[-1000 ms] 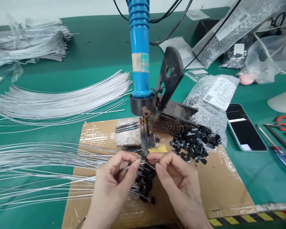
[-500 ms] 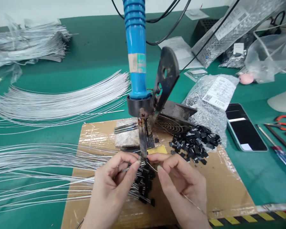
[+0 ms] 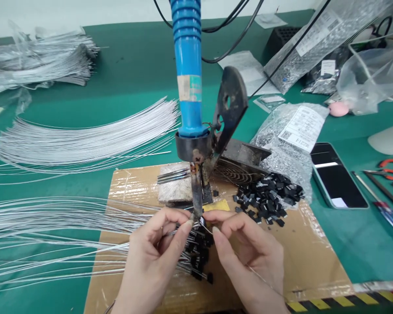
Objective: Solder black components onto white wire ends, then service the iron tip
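A blue soldering iron (image 3: pixel 188 100) hangs tip-down in a dark bracket, its flat tip (image 3: pixel 197 192) ending between my fingertips. My left hand (image 3: pixel 160 253) is closed in a pinch just left of the tip, on a thin wire; the exact wire end is hidden by the fingers. My right hand (image 3: pixel 249 257) is closed on a thin strand of solder wire (image 3: pixel 207 228), which curves up to the tip and trails behind across the palm. Beneath the hands lie several wires ending in black connectors (image 3: pixel 198 257).
A cardboard sheet (image 3: pixel 301 257) covers the green table. Black pieces (image 3: pixel 268 196) are heaped right of a fan (image 3: pixel 237 168). White wires (image 3: pixel 85 141) lie left, beside a pad (image 3: pixel 173 187). A phone (image 3: pixel 339 174), pliers (image 3: pixel 389 170) and a bubble-wrap bag (image 3: pixel 291 144) sit right.
My right thumb has shifted slightly left, nearer the iron's tip, and the exposed solder is shorter. My left hand stays in about the same place.
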A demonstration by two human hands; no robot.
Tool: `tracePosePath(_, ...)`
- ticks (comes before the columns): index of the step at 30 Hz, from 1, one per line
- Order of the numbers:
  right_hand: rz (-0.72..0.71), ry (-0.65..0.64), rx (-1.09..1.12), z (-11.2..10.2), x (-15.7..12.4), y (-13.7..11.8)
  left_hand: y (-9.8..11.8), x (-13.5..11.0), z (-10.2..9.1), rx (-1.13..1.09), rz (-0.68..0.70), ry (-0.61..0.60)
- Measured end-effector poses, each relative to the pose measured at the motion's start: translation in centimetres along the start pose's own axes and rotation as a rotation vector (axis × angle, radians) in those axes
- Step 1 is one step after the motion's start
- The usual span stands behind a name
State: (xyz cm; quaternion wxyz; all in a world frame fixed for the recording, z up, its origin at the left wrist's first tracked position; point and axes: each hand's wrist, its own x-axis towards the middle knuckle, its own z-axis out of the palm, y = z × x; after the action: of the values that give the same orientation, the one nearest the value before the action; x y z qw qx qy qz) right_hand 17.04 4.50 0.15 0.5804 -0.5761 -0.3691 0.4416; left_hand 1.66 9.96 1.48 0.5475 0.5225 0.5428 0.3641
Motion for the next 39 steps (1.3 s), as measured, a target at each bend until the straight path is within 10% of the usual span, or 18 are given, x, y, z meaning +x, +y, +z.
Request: tracePosePath(39,0.196,0.007,0.130,0.0,0.1,0.0,-0.3,-0.4,-0.4,0.074,0.002,-0.036)
